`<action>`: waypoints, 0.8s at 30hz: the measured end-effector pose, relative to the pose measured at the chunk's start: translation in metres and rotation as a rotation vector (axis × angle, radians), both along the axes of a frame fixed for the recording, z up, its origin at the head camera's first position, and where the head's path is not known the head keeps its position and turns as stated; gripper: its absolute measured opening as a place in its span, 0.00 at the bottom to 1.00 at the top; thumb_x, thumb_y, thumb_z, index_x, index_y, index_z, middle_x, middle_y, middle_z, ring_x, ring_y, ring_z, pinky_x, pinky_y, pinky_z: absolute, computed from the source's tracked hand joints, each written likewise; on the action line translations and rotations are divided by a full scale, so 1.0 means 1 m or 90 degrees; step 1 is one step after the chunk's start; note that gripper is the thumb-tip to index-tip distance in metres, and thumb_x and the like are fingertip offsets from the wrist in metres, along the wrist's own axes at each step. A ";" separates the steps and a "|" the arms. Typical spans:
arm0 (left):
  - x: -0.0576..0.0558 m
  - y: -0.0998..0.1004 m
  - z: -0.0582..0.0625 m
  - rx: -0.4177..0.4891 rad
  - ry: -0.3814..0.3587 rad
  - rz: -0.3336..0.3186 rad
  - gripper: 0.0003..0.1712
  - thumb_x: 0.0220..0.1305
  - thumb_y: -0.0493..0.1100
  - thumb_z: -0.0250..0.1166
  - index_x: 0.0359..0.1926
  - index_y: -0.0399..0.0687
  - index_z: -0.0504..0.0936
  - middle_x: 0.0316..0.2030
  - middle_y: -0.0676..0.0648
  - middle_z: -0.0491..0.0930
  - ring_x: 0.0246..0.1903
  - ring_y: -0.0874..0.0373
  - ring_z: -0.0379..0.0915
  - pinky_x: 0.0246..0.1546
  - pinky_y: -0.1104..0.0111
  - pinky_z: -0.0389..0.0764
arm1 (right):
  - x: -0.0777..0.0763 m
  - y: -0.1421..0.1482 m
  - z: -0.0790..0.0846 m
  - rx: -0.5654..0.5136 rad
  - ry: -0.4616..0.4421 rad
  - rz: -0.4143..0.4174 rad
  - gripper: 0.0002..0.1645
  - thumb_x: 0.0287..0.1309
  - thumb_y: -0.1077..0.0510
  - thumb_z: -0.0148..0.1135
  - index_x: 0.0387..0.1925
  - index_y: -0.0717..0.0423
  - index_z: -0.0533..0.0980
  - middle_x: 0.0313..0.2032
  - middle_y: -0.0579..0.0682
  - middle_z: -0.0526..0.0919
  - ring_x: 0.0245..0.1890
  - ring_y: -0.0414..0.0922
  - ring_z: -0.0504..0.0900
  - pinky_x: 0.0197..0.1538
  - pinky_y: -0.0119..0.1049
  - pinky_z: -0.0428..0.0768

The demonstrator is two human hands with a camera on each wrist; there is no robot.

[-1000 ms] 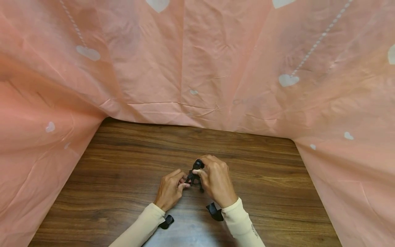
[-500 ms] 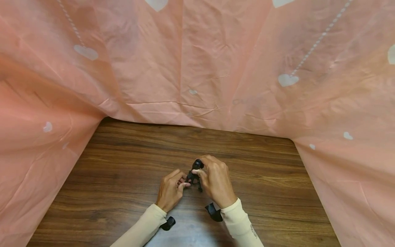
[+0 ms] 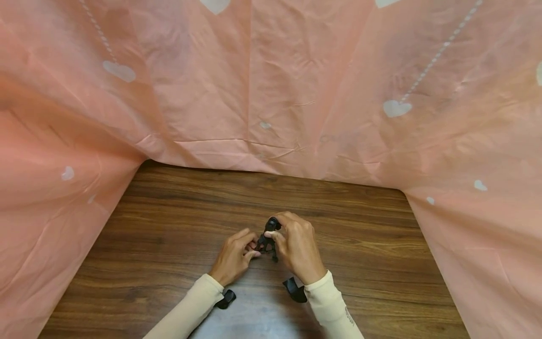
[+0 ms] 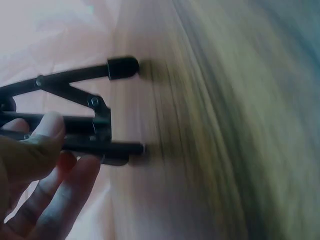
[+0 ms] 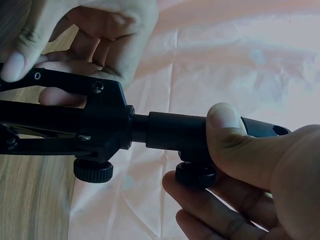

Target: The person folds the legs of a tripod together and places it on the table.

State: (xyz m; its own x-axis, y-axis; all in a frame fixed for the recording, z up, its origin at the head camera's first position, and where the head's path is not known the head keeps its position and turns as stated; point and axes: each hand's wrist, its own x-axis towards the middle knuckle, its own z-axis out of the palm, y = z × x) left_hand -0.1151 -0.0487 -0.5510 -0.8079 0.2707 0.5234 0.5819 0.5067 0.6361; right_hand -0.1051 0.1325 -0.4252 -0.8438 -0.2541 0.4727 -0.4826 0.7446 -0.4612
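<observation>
A small black tripod (image 3: 271, 224) stands between the two hands in the head view, low over the wooden table. My left hand (image 3: 234, 256) pinches one of its legs between thumb and fingers. In the left wrist view, another leg (image 4: 75, 75) with a rubber foot (image 4: 123, 67) spreads away from the central tube, joined by a brace. My right hand (image 3: 299, 247) grips the upper column (image 5: 175, 130), thumb on top and fingers by a ridged knob (image 5: 195, 176). A second knob (image 5: 93, 171) sits below the leg hub (image 5: 107, 117).
The brown wood-grain table (image 3: 186, 202) lies under both hands. Pink cloth (image 3: 275, 94) with white hearts encloses it at the back and both sides. A black wrist device (image 3: 295, 289) sits at the right cuff, another black piece (image 3: 226, 299) at the left cuff.
My left wrist and forearm have shifted slightly to the left. Both hands keep their hold on the tripod, which stays in nearly the same place.
</observation>
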 end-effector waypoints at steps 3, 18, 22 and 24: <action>-0.002 -0.002 0.001 -0.030 0.013 -0.017 0.18 0.47 0.35 0.85 0.35 0.48 0.83 0.31 0.52 0.80 0.29 0.67 0.79 0.31 0.76 0.81 | 0.000 0.000 0.001 -0.001 -0.002 0.002 0.13 0.52 0.56 0.81 0.39 0.55 0.88 0.41 0.49 0.91 0.43 0.47 0.92 0.47 0.44 0.89; -0.002 0.000 -0.005 -0.019 0.073 0.015 0.21 0.44 0.32 0.86 0.31 0.49 0.81 0.28 0.54 0.80 0.27 0.68 0.79 0.28 0.78 0.79 | 0.001 0.000 0.001 0.013 0.013 0.006 0.14 0.55 0.52 0.79 0.40 0.55 0.87 0.41 0.48 0.92 0.42 0.47 0.92 0.46 0.44 0.89; -0.002 0.000 -0.005 -0.019 0.068 0.015 0.19 0.46 0.35 0.86 0.32 0.49 0.81 0.30 0.54 0.81 0.28 0.67 0.81 0.30 0.77 0.81 | 0.000 0.001 0.001 0.006 0.004 0.003 0.16 0.55 0.52 0.79 0.41 0.56 0.87 0.41 0.49 0.92 0.43 0.47 0.92 0.47 0.44 0.88; -0.002 -0.002 -0.005 -0.019 0.063 0.012 0.19 0.46 0.36 0.86 0.32 0.49 0.82 0.30 0.53 0.81 0.29 0.66 0.82 0.31 0.76 0.82 | 0.000 0.000 0.000 0.000 0.000 0.005 0.17 0.54 0.51 0.79 0.42 0.57 0.87 0.41 0.49 0.91 0.43 0.47 0.92 0.47 0.45 0.88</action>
